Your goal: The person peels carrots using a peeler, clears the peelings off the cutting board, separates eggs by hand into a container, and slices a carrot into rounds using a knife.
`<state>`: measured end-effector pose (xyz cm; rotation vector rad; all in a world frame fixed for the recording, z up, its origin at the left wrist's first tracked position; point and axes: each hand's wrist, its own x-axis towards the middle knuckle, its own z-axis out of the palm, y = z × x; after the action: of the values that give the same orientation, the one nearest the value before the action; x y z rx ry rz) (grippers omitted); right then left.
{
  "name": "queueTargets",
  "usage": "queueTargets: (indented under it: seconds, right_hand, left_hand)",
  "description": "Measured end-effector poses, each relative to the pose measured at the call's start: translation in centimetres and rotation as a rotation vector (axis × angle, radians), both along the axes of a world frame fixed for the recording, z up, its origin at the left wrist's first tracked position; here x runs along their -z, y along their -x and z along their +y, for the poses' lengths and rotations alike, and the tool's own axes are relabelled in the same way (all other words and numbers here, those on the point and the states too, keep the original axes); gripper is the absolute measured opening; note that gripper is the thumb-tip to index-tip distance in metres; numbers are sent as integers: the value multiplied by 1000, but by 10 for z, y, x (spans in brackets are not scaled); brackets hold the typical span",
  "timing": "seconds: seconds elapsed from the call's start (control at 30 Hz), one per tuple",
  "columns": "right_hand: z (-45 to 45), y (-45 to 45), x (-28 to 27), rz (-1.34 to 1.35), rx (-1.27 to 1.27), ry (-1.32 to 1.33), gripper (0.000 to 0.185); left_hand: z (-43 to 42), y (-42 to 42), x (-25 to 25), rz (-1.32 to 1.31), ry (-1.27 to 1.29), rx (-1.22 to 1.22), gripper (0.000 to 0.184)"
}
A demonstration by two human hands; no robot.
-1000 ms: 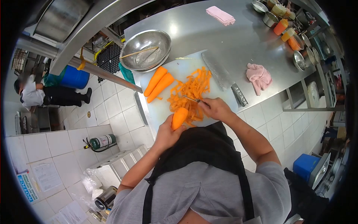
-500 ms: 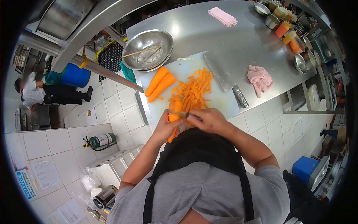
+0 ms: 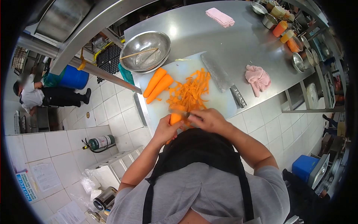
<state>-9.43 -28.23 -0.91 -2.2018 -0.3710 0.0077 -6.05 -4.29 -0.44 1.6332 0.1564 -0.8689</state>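
Note:
A carrot (image 3: 175,119) is gripped in my left hand (image 3: 166,129), at the near edge of the white cutting board (image 3: 222,105). Fingers of my right hand (image 3: 209,120) close around the dark handle of a peeler (image 3: 180,112), whose slightly blurred metal end lies across the carrot. Just beyond both hands is a loose pile of orange carrot peelings (image 3: 189,89). Two peeled carrots (image 3: 159,86) rest side by side on the board's left part. Along its right side lies a wide-bladed cleaver (image 3: 217,72), handle toward me.
Behind the board's left corner stands a metal colander (image 3: 130,44) with a wooden stick in it. A crumpled pink cloth (image 3: 258,79) and a folded one (image 3: 220,17) lie on the steel table (image 3: 194,33). Bottles and bowls line the right. Another person (image 3: 33,93) stands far left.
The peeler stays at the carrot, with both hands almost in place. The carrot's lower end, visible below my left hand before, is now mostly hidden. The whole view has shifted slightly.

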Motion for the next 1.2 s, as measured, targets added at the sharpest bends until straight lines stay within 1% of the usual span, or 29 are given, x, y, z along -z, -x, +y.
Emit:
queueTargets:
  seconds: [0.03, 0.07, 0.13, 0.17, 0.2, 0.23, 0.27, 0.3, 0.37, 0.4, 0.43, 0.5, 0.53, 0.57, 0.6, 0.67, 0.7, 0.73, 0.77, 0.8, 0.83, 0.87, 0.93, 0.97, 1.03, 1.07, 1.1, 1.17, 1.2]
  right_hand:
    - [6, 3, -2, 0, -1, -1, 27]
    - [12, 6, -5, -33, -29, 64, 27]
    - [13, 7, -11, -79, -55, 211, 27]
    - [7, 2, -9, -77, -55, 214, 27]
    - [-2, -4, -4, -51, 34, 243, 28]
    - [-13, -10, 4, -26, 123, 271, 29]
    - [-28, -18, 17, -10, 157, 263, 30]
    - [-31, -18, 17, -12, 158, 259, 30]
    - [-35, -20, 8, 227, 220, 55, 30]
    - [-25, -16, -4, 218, 221, -52, 29]
    - [-17, -12, -4, 215, 226, -51, 29]
    - [-2, -1, -2, 21, 18, 51, 30]
    - [7, 5, -15, -1, -23, 145, 26]
    - [11, 6, -15, -1, -20, 142, 26]
    - [13, 7, -13, -30, -24, 156, 25]
    - [11, 5, -5, -56, -33, 175, 24]
    - [5, 1, 5, -64, 25, 203, 25]
    - [-3, -5, 12, -71, 86, 231, 26]
    - [-16, -13, 17, -75, 89, 233, 26]
    - [-30, -22, 16, 9, 169, 187, 27]
    - [-36, -25, 18, 99, 241, 139, 27]
    - [-34, -23, 21, 102, 230, 135, 27]
    - [-25, -16, 10, 131, 194, -61, 27]
    - [-22, -14, 3, 125, 197, -56, 27]
    - [-8, -6, -5, 123, 52, -42, 29]
    - [-1, -2, -1, -1, 18, 0, 30]
    - [6, 2, -3, 0, 18, -4, 30]
    - [15, 10, -11, -114, -15, 124, 25]
    - [15, 11, -11, -118, -2, 155, 25]
  left_hand:
    - [-3, 1, -2, -12, -67, 60, 26]
    - [-4, 0, -4, -24, -137, 123, 26]
    - [-3, 3, -4, -51, -101, 125, 26]
    - [-4, 5, -4, -80, -59, 117, 26]
    - [-2, 10, 3, -79, -57, 115, 26]
    - [0, 16, 14, -313, 11, 117, 27]
    - [3, 18, 23, -551, 78, 118, 29]
    - [4, 14, 12, -552, 74, 120, 29]
    - [1, 5, -19, -105, -104, 52, 31]
    - [3, 4, -18, -102, -107, 51, 31]
    - [3, 0, -13, -118, -129, 44, 31]
    - [0, 0, 1, -131, -146, 41, 31]
    - [-1, 1, 8, -227, -102, 42, 31]
    - [0, 2, 13, -322, -59, 43, 30]
    - [0, 2, 6, -322, -61, 47, 30]
    - [-3, 4, -8, -149, -131, 141, 35]
    - [-1, 9, -5, -147, -130, 138, 35]
    - [2, 16, -1, -327, -136, 152, 39]
    - [3, 18, 2, -513, -139, 167, 42]
    - [1, 15, -5, -519, -137, 168, 42]
    - [1, 17, -14, -446, -163, 164, 44]
    - [2, 19, -20, -371, -193, 155, 46]
    - [7, 17, -10, -394, -200, 139, 44]
    - [5, 13, -2, -422, -191, 125, 42]
    - [4, 10, 13, -411, -183, 103, 42]
    - [6, 10, 18, -398, -184, 83, 41]
    - [3, 8, 6, -397, -189, 84, 41]
    - [-10, 4, -25, -73, -205, 101, 42]
    - [-10, 6, -24, -73, -203, 102, 42]
